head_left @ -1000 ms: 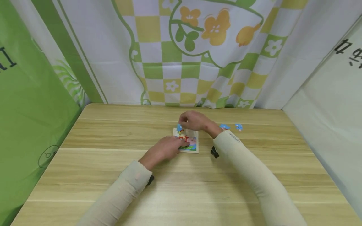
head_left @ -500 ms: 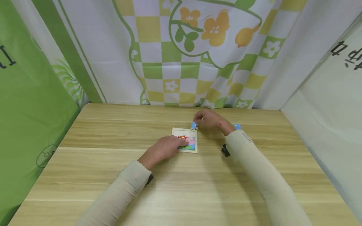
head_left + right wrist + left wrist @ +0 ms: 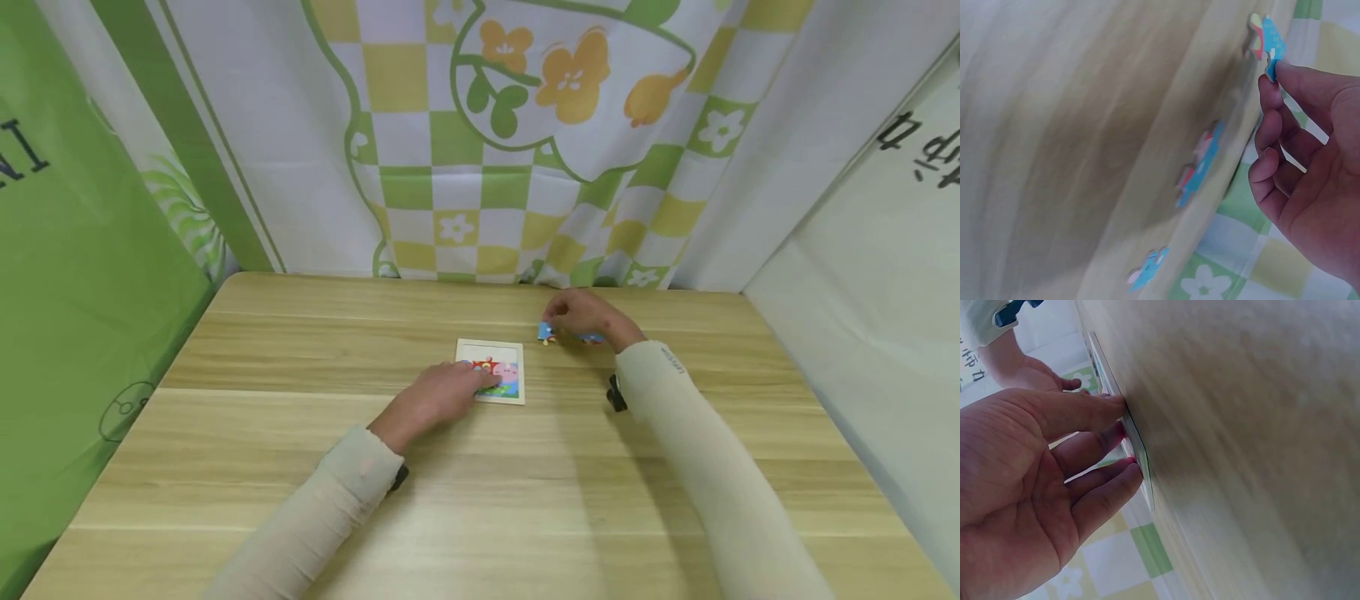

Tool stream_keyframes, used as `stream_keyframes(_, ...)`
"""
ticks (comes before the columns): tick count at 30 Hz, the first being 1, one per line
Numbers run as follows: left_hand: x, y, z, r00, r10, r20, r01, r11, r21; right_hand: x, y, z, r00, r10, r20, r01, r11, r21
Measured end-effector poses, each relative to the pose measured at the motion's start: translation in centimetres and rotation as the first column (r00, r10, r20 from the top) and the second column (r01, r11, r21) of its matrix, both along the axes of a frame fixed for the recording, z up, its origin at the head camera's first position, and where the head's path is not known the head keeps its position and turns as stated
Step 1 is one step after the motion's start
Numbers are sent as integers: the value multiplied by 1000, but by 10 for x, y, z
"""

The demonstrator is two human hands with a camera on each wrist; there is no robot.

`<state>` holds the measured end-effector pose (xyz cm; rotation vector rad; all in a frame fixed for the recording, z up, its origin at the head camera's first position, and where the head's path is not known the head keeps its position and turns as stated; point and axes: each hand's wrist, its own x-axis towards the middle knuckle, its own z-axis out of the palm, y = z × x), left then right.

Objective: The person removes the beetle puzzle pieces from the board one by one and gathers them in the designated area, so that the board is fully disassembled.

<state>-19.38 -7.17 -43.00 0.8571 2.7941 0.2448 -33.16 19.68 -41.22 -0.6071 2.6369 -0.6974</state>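
My right hand (image 3: pixel 588 315) pinches a small blue jigsaw piece (image 3: pixel 1270 42) between thumb and fingertip, held just off the tabletop in the right wrist view. Red and yellow show along one edge of the piece. To the left lies a shallow puzzle tray (image 3: pixel 522 375) with a pale rim. Its lower part is filled with a pink, red, green and blue cartoon picture, while the upper strip is bare. My left hand (image 3: pixel 442 393) rests its fingertips on the picture. In the left wrist view those fingers (image 3: pixel 1107 500) touch the tray, nearly straight.
Two more blue jigsaw pieces, a larger one (image 3: pixel 1202 162) and a smaller one (image 3: pixel 1149 270), lie on the wooden table (image 3: pixel 480 517), partly hidden by the right hand in the head view. A checked curtain (image 3: pixel 480 200) hangs behind the table's back edge.
My right hand has moved right, from above the tray's top to beside the loose pieces, carrying the blue jigsaw piece. My left hand stays on the tray.
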Motion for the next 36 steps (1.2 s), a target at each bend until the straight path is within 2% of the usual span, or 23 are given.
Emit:
stream_keyframes(6,3,2,1,1000,13,-17,-13,1000,-3,-4,10,-8,1000,-15,16,15,1000,-3)
stream_keyframes(17,4,4,0,999,11,-43,-12,1000,-18,-4,12,-14,999,-44,17,44,999,7)
stream_keyframes(25,4,3,0,998,8,-64,-10,1000,-20,-5,10,-15,999,-42,-28,44,998,55)
stream_keyframes(36,2,3,1,999,11,-48,-12,1000,-17,-7,11,-18,998,-69,-4,69,997,35)
